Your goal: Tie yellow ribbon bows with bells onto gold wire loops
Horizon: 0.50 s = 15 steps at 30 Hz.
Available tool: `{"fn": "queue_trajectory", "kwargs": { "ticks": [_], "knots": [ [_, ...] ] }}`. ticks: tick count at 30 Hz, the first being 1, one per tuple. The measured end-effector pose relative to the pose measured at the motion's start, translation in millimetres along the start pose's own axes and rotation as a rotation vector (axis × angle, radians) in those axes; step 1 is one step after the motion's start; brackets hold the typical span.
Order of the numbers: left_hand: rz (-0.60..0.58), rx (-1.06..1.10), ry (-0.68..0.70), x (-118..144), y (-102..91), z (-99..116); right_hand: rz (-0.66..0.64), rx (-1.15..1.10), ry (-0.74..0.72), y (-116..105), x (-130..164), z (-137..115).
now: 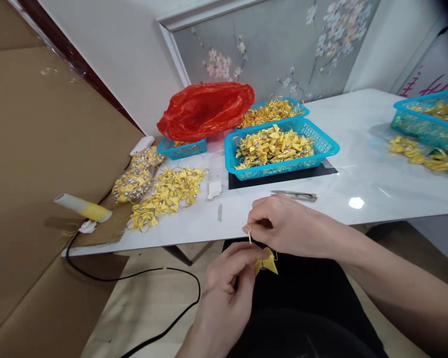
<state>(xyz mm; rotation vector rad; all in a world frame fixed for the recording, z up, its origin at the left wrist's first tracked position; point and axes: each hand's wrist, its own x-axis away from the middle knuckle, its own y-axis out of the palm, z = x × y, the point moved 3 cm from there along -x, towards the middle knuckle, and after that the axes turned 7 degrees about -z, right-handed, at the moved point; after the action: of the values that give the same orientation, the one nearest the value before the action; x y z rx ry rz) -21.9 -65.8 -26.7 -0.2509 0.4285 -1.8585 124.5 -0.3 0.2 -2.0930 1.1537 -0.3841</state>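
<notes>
My left hand (233,278) is closed around a yellow ribbon bow (270,263), whose pointed ends stick out past the fingertips. Just above it, my right hand (283,223) pinches a thin gold cord (250,234) that runs down toward the left fingers. Both hands are over my dark-clothed lap, at the front edge of the white table (373,184). Behind the right hand lie small metal thread snips (300,195). How the cord joins the bow is hidden by the left fingers.
A blue basket (326,144) of yellow bows stands mid-table, more baskets behind and at right. A red plastic bag (205,112) sits over a small blue basket. Loose bows (171,191) lie left, near a yellow-and-white tube (84,208). A black cable (145,271) hangs at the left.
</notes>
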Motion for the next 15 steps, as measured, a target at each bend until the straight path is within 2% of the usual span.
{"fn": "queue_trajectory", "kwargs": {
  "ticks": [3, 6, 9, 11, 15],
  "knots": [
    [0.027, -0.025, -0.040, 1, -1.5, -4, -0.030, -0.028, -0.031, -6, 6, 6],
    [0.058, 0.021, -0.071, 1, -1.5, -7, -0.041, -0.192, -0.049, -19, 21, 15],
    [0.117, 0.060, -0.088, -1, -2.0, -11, 0.105, -0.376, -0.034, -34, 37, 19],
    [0.134, 0.072, -0.085, -3, -2.4, -13, 0.229, -0.422, -0.060, -40, 44, 13],
    [0.114, 0.026, -0.034, -3, -3.4, -20, 0.358, -0.480, -0.140, -33, 46, -14]
  ]
}}
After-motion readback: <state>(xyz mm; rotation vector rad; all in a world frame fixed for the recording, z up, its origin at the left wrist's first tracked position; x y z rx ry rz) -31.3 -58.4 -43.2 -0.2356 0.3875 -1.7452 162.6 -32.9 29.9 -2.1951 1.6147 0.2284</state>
